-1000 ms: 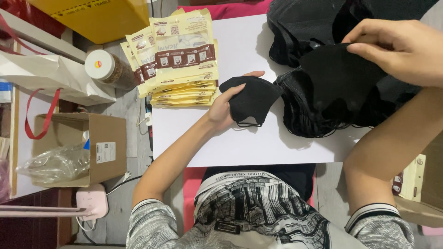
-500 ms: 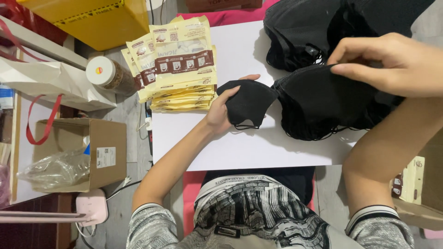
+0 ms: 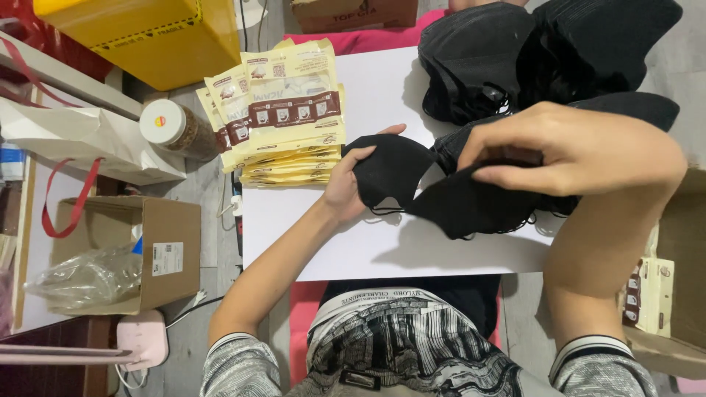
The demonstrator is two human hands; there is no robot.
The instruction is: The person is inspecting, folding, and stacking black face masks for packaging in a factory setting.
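Black cloth mask (image 3: 386, 170) sits gripped in the left hand (image 3: 346, 192) at frame centre while the right hand (image 3: 573, 151) pinches a second mask (image 3: 471, 209) off the dark pile (image 3: 515, 66), likely needing stacking next.

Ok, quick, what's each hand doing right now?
Left hand: closed on a folded black mask over the white board.
Right hand: pinching another black mask, lifted off the pile of black masks.

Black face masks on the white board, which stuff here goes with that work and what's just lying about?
In hand:
left hand holding black face mask
right hand pinching second mask
mask pile
cream pouches
white board

Lying about:
jar
yellow box
cardboard box
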